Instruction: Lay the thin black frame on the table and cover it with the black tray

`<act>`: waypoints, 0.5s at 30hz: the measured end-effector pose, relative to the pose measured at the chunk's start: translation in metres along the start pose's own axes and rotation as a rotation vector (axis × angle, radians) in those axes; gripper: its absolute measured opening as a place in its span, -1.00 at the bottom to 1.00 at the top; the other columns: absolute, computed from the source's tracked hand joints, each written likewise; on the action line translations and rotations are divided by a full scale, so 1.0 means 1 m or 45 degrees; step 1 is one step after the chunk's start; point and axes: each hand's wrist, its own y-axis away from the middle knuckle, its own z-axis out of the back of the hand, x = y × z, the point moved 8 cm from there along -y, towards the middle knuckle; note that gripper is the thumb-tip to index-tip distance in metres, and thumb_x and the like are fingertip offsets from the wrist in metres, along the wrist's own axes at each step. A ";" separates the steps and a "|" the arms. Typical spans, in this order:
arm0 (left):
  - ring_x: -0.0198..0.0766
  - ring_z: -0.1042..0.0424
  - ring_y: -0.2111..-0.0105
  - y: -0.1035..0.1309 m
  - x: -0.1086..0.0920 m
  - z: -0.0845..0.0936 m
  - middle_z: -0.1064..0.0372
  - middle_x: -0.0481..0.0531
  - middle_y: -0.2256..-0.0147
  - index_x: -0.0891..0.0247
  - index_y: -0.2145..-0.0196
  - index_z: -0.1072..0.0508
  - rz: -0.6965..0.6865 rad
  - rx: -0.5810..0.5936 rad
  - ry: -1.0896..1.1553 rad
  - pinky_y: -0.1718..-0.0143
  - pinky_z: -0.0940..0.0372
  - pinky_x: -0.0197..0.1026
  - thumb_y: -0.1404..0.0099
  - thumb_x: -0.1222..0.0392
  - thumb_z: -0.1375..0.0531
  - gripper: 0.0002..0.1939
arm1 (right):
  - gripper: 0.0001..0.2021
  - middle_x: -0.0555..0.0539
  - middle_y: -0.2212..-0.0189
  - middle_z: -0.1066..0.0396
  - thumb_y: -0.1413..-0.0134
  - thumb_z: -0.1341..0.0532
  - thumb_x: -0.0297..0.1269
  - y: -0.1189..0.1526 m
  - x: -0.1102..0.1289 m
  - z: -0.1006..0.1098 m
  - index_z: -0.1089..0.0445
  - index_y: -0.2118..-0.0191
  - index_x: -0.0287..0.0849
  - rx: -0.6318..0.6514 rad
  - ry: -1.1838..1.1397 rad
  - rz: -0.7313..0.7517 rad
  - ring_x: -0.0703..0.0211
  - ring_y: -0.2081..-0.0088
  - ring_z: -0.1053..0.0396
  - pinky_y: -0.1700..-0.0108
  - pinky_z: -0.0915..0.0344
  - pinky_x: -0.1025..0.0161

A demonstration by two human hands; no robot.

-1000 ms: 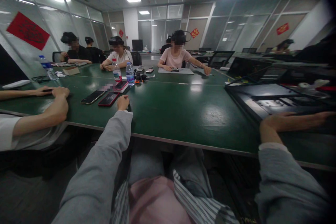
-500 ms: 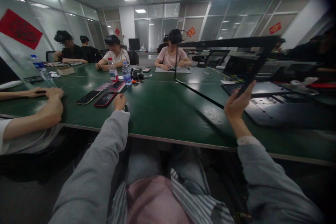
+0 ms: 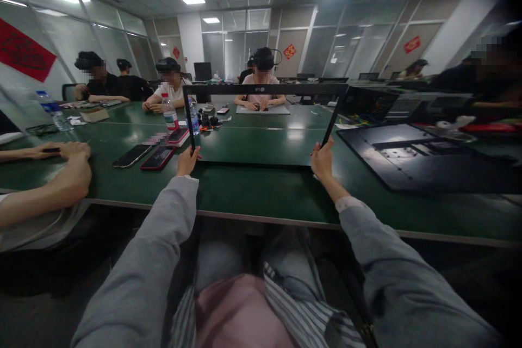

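A thin black rectangular frame (image 3: 240, 89) with an LG logo on one long bar stands upright above the green table (image 3: 244, 190), its logo bar at the top. My left hand (image 3: 188, 162) is closed on the frame's left side near the lower corner. On the opposite side, my right hand (image 3: 323, 160) grips the right bar, also low down. Through the opening the green tabletop shows. To the right lies a large dark panel (image 3: 408, 163) with metal parts on it.
Left of my left hand lie a dark phone (image 3: 132, 156) and a red-edged phone (image 3: 158, 157). Behind them stand a red-capped bottle (image 3: 169, 114) and a blue-labelled bottle (image 3: 193, 118). A person's hands (image 3: 73, 150) rest at the left; other people sit across the table.
The frame has swung from a slant at the right to square in front of me. My right hand has moved left, and my left hand has taken hold of the frame's left side.
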 end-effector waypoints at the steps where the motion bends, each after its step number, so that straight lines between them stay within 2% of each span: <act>1: -0.17 -0.59 0.20 0.000 -0.001 -0.001 -0.61 0.05 0.26 0.23 -0.01 -0.52 -0.020 0.010 -0.035 0.08 -0.33 -0.23 -0.51 -0.07 -0.04 -0.59 | -0.45 -0.41 -0.12 -0.33 -0.35 0.11 -0.21 0.000 -0.007 -0.004 -0.01 -0.36 -0.34 0.015 0.010 -0.003 -0.13 -0.06 -0.41 -0.15 -0.31 -0.09; 3: -0.16 -0.58 0.15 0.000 -0.001 -0.002 -0.62 0.05 0.23 0.21 -0.05 -0.51 -0.035 0.008 -0.108 0.06 -0.31 -0.22 -0.48 0.01 -0.11 -0.66 | -0.48 -0.44 -0.12 -0.33 -0.31 0.01 -0.19 -0.001 -0.023 -0.015 -0.14 -0.28 -0.39 0.087 0.044 -0.040 -0.16 -0.11 -0.37 -0.18 -0.29 -0.07; 7: -0.08 -0.53 0.04 0.002 -0.002 -0.003 -0.59 0.12 0.12 0.19 -0.11 -0.50 -0.011 0.022 -0.291 0.00 -0.30 -0.17 -0.42 0.05 -0.18 -0.64 | -0.58 -0.42 0.01 -0.41 -0.25 -0.08 -0.21 -0.003 -0.047 -0.033 -0.35 -0.09 -0.40 0.268 0.190 -0.113 -0.15 -0.08 -0.37 -0.20 -0.25 -0.02; 10: -0.01 -0.44 -0.07 0.004 -0.005 -0.002 -0.52 0.20 -0.03 0.20 0.00 -0.58 -0.049 -0.001 -0.440 -0.10 -0.28 -0.10 -0.41 0.08 -0.16 -0.69 | -0.64 -0.36 0.09 -0.46 -0.23 -0.09 -0.24 -0.005 -0.052 -0.037 -0.45 0.00 -0.34 0.321 0.274 -0.112 -0.13 -0.02 -0.40 -0.16 -0.27 0.00; 12: 0.03 -0.35 -0.16 0.005 -0.007 -0.004 -0.46 0.19 -0.12 0.17 0.09 -0.62 -0.093 0.000 -0.508 -0.17 -0.24 -0.06 -0.37 0.10 -0.18 -0.73 | -0.68 -0.33 0.15 -0.50 -0.18 -0.15 -0.25 -0.006 -0.056 -0.040 -0.51 0.07 -0.31 0.397 0.314 -0.133 -0.12 0.02 -0.42 -0.13 -0.29 0.03; 15: 0.05 -0.30 -0.19 0.005 -0.003 -0.011 -0.45 0.12 -0.15 0.13 0.16 -0.65 -0.086 0.093 -0.554 -0.18 -0.24 -0.04 -0.34 0.09 -0.18 -0.75 | -0.66 -0.28 0.17 -0.54 -0.10 -0.23 -0.26 -0.008 -0.061 -0.043 -0.56 0.06 -0.32 0.453 0.316 -0.146 -0.06 0.05 -0.44 -0.13 -0.30 0.09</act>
